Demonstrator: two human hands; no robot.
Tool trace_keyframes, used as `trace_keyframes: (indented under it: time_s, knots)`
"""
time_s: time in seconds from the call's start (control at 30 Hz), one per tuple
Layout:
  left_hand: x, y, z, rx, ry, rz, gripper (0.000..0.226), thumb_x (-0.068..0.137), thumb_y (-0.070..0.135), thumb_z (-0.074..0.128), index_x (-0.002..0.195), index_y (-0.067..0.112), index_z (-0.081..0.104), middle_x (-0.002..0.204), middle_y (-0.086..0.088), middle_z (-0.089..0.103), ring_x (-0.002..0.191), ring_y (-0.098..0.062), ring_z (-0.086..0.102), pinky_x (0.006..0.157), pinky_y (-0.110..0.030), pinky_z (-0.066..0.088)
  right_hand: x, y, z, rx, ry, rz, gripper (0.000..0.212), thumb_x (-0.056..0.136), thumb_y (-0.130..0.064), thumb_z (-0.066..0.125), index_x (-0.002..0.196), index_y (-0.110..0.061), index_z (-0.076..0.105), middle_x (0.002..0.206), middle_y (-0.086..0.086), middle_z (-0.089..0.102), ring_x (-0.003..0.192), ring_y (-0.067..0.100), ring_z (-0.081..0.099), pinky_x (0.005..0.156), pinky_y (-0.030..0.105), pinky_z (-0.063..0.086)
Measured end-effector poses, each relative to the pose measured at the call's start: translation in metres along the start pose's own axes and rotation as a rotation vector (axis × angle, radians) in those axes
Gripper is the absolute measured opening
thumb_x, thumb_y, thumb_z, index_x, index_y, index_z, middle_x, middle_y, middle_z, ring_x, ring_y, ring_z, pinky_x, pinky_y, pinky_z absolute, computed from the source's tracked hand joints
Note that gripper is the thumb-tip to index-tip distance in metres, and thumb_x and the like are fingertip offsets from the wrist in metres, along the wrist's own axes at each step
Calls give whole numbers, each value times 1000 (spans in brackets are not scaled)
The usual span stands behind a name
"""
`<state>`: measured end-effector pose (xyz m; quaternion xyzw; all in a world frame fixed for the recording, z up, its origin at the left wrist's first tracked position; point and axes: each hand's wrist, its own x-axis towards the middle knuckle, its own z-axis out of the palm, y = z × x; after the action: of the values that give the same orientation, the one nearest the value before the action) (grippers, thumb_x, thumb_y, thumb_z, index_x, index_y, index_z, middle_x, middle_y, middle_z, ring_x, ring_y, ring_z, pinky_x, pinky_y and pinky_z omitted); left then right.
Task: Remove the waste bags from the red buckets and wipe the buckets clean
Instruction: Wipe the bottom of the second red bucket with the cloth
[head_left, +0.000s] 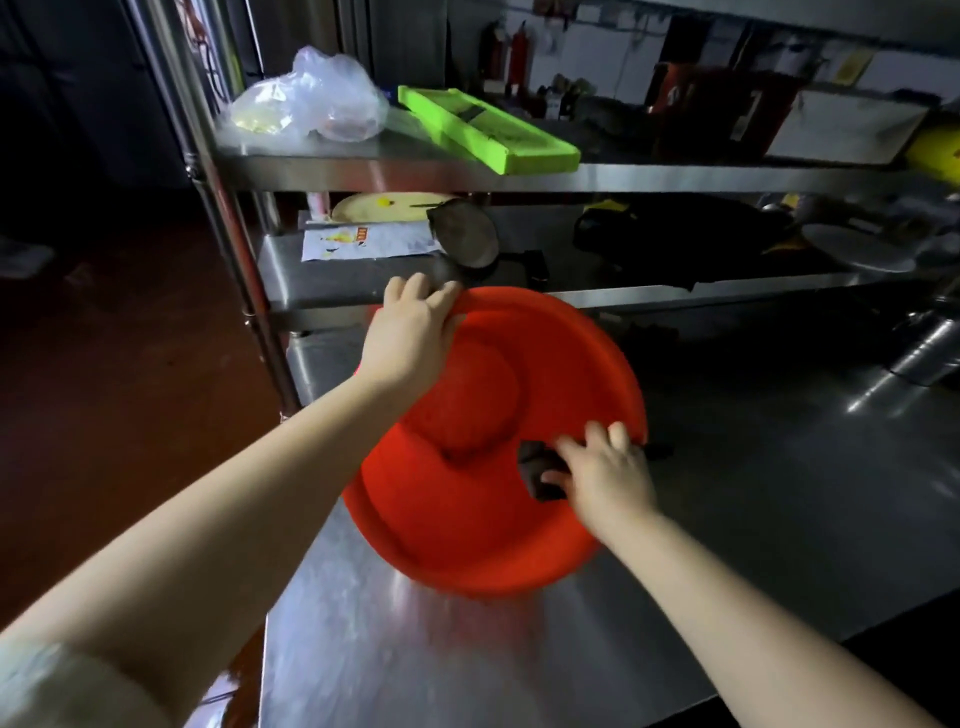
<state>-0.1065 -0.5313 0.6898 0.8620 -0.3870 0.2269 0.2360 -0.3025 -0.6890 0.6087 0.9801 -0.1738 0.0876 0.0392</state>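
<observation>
A red bucket (467, 519) stands tilted toward me on the steel table (779, 519), its inside showing and no bag in it. My left hand (410, 332) grips its far rim at the upper left. My right hand (605, 467) presses a dark cloth (537, 467) against the inner wall at the right side of the red bucket. Part of the cloth is hidden under my fingers.
A steel rack stands behind the bucket. Its top shelf (415, 171) holds a clear plastic bag (311, 98) and a green tray (488, 130). The lower shelf carries a dark pan (465, 236), papers and a plate. The table's left edge drops to a dark red floor (104, 389).
</observation>
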Motion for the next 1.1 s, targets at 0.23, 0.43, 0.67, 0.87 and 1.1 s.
trace_keyframes:
  time_s: [0.23, 0.43, 0.67, 0.87, 1.1]
  knots:
    - [3, 15, 4, 58, 90, 91, 36, 95, 26, 57, 124, 5, 59, 92, -18, 54, 88, -40, 49, 59, -44, 49, 14, -23, 44, -253, -253, 11, 22, 99, -29, 42, 115, -24, 56, 118, 11, 54, 115, 36, 42, 88, 43, 40]
    - [2, 12, 0, 89, 80, 34, 38, 93, 23, 57, 126, 5, 59, 95, -18, 54, 89, -40, 48, 64, -46, 51, 18, -17, 50, -318, -439, -156, 45, 94, -47, 43, 134, -26, 48, 132, 15, 48, 123, 38, 37, 100, 49, 29]
    - [1, 14, 13, 212, 159, 126, 46, 88, 21, 57, 133, 29, 56, 100, -13, 57, 84, -36, 50, 60, -41, 49, 23, -19, 71, 1, -568, -231, 60, 89, -54, 48, 145, -39, 34, 150, 8, 35, 134, 33, 36, 111, 43, 25]
    - [26, 6, 22, 306, 153, 22, 52, 80, 17, 68, 129, 29, 60, 91, -15, 55, 81, -39, 54, 52, -38, 47, 35, -100, 74, 784, -603, 191, 39, 93, -43, 56, 128, -26, 57, 129, 3, 62, 119, 24, 57, 102, 31, 41]
    - [33, -13, 26, 465, 199, -3, 48, 86, 23, 61, 132, 33, 56, 94, -15, 56, 84, -37, 55, 61, -38, 44, 39, -144, 61, 1241, -411, 68, 43, 96, -11, 56, 138, -10, 49, 139, 4, 52, 129, 11, 44, 102, 3, 23]
